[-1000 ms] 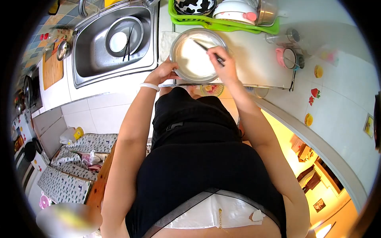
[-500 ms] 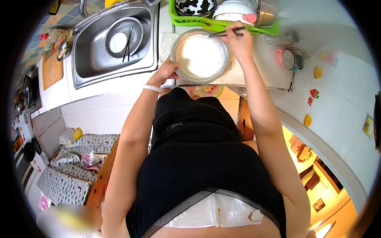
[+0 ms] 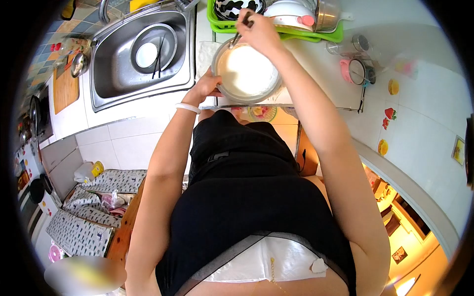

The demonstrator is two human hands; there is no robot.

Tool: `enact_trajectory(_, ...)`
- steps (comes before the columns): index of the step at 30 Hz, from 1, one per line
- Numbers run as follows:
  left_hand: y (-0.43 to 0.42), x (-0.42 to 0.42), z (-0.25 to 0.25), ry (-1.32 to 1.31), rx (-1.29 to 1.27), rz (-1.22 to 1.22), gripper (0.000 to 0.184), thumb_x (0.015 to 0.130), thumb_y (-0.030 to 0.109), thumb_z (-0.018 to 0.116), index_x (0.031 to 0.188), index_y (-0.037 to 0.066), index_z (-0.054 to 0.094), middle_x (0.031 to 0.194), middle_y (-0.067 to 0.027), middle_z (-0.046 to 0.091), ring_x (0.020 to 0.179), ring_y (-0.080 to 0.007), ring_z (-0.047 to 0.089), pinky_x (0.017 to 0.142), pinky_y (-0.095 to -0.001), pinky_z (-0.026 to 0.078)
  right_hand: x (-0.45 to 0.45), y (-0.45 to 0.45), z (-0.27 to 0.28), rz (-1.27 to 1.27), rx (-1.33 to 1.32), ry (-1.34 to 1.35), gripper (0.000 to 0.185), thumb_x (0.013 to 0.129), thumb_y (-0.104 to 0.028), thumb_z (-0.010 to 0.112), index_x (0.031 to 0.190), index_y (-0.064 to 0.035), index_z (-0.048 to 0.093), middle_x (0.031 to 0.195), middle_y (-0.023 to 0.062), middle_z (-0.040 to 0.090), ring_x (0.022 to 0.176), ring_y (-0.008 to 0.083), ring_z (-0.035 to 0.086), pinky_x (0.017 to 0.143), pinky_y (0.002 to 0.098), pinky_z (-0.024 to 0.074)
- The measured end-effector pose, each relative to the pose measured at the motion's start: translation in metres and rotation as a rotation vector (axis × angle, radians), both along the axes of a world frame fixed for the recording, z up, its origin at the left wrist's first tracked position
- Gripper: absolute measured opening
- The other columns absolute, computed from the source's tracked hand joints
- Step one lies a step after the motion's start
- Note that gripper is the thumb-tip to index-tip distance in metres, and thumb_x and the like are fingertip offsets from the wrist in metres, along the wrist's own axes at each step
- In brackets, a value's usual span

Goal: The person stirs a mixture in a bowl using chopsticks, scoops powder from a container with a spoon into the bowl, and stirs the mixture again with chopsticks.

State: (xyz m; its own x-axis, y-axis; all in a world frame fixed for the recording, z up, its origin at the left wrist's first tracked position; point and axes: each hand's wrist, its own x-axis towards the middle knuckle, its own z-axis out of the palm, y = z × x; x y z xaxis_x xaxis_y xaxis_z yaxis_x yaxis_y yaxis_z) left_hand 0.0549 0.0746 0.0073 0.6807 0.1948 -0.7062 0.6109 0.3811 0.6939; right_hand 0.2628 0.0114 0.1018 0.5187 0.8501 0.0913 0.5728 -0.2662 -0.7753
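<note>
Head view, left to right: wooden board (image 3: 66,93); sink (image 3: 111,69) holding metal basin (image 3: 171,56). Left hand (image 3: 207,88) gripping left rim of steel bowl (image 3: 247,98), at table (image 3: 316,74) edge, pale mixture (image 3: 247,74) inside. Right hand (image 3: 259,34) closed around dark chopsticks (image 3: 236,39), tips at bowl's far rim. Green rack (image 3: 316,36) beyond; pink-handled mug (image 3: 356,71) farther right.

The mixture (image 3: 249,74) is creamy white, its bowl (image 3: 243,98) grey, the chopsticks (image 3: 235,40) dark; the far rack (image 3: 308,37) is green, the far dish (image 3: 238,8) black-and-white blotched.
</note>
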Motion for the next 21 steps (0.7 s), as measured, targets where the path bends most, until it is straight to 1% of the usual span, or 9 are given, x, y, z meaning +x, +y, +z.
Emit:
enact_trajectory(2, 0.0, 0.003, 0.007, -0.015, 0.018, -0.015, 0.07, 0.087, 0.014, 0.054, 0.15, 0.011, 0.025, 0.118, -0.0144, 0.061, 0.092, -0.0225, 0.069, 0.07, -0.0332, 0.062, 0.019, -0.005, -0.002, -0.164, -0.082, 0.196, 0.01, 0.089, -0.016, 0.06, 0.086, -0.0062, 0.059, 0.073, 0.0131, 0.068, 0.065, 0.0222, 0.069, 0.064, 0.0348, 0.054)
enact_trajectory(4, 0.0, 0.007, 0.013, -0.037, 0.044, -0.026, 0.071, 0.087, 0.014, 0.053, 0.151, 0.011, 0.024, 0.121, -0.0155, 0.06, 0.094, -0.0228, 0.068, 0.07, -0.0329, 0.062, 0.035, -0.022, 0.003, -0.21, 0.048, 0.247, 0.007, 0.091, -0.005, 0.06, 0.09, 0.0002, 0.054, 0.081, 0.0099, 0.063, 0.071, 0.0174, 0.069, 0.059, 0.0301, 0.0605)
enact_trajectory(6, -0.001, 0.009, 0.014, -0.036, 0.054, -0.009, 0.071, 0.086, 0.014, 0.053, 0.151, 0.011, 0.024, 0.123, -0.0161, 0.059, 0.096, -0.023, 0.068, 0.07, -0.0327, 0.062, 0.047, -0.041, -0.001, -0.373, 0.164, 0.366, 0.009, 0.089, -0.006, 0.059, 0.084, 0.0027, 0.058, 0.076, 0.0105, 0.067, 0.063, 0.0169, 0.069, 0.056, 0.0291, 0.0566)
enact_trajectory(9, -0.003, 0.011, 0.024, -0.019, 0.065, -0.008, 0.071, 0.086, 0.013, 0.052, 0.151, 0.01, 0.023, 0.125, -0.0164, 0.058, 0.098, -0.0235, 0.068, 0.07, -0.0329, 0.062, 0.059, -0.066, 0.0, -0.452, 0.064, 0.33, 0.011, 0.089, -0.006, 0.06, 0.087, 0.0048, 0.058, 0.079, 0.0119, 0.068, 0.064, 0.0171, 0.069, 0.055, 0.0301, 0.0587)
enact_trajectory(12, -0.004, 0.011, 0.024, -0.012, 0.069, -0.02, 0.072, 0.085, 0.012, 0.053, 0.151, 0.01, 0.023, 0.125, -0.016, 0.058, 0.099, -0.0238, 0.067, 0.07, -0.0334, 0.062, 0.045, -0.057, -0.001, -0.451, 0.1, 0.242, 0.014, 0.09, -0.009, 0.059, 0.085, 0.0034, 0.058, 0.076, 0.0134, 0.068, 0.062, 0.0182, 0.069, 0.055, 0.0308, 0.0576)
enact_trajectory(14, -0.003, 0.01, 0.02, -0.016, 0.059, -0.021, 0.073, 0.085, 0.011, 0.054, 0.151, 0.01, 0.023, 0.126, -0.0157, 0.058, 0.099, -0.0239, 0.067, 0.07, -0.0336, 0.062, 0.039, -0.041, -0.013, -0.35, 0.08, 0.121, 0.013, 0.092, -0.016, 0.057, 0.086, -0.0057, 0.06, 0.065, 0.0115, 0.065, 0.06, 0.0201, 0.068, 0.058, 0.0344, 0.0532)
enact_trajectory(16, -0.003, 0.008, 0.017, -0.017, 0.036, -0.017, 0.073, 0.084, 0.011, 0.054, 0.151, 0.009, 0.023, 0.125, -0.0155, 0.058, 0.099, -0.0239, 0.067, 0.07, -0.0337, 0.062, 0.027, -0.029, -0.002, -0.216, 0.04, 0.188, 0.01, 0.092, -0.015, 0.057, 0.086, -0.0069, 0.059, 0.066, 0.0117, 0.065, 0.06, 0.0193, 0.068, 0.06, 0.0356, 0.0524)
enact_trajectory(19, -0.004, 0.008, 0.023, -0.006, 0.035, -0.004, 0.074, 0.084, 0.012, 0.056, 0.15, 0.01, 0.024, 0.123, -0.0147, 0.059, 0.096, -0.0231, 0.068, 0.07, -0.033, 0.062, 0.025, -0.021, 0.007, -0.111, 0.046, 0.113, 0.01, 0.091, -0.014, 0.059, 0.086, -0.0049, 0.059, 0.069, 0.0108, 0.066, 0.061, 0.0185, 0.068, 0.059, 0.0331, 0.0536)
enact_trajectory(21, -0.001, 0.007, 0.022, -0.024, 0.031, -0.009, 0.073, 0.084, 0.013, 0.056, 0.15, 0.01, 0.024, 0.123, -0.0144, 0.059, 0.094, -0.0227, 0.068, 0.07, -0.0327, 0.062, 0.031, -0.032, 0.005, -0.172, 0.053, 0.232, 0.011, 0.091, -0.013, 0.06, 0.087, -0.0027, 0.058, 0.073, 0.0099, 0.066, 0.062, 0.0173, 0.068, 0.059, 0.0309, 0.0547)
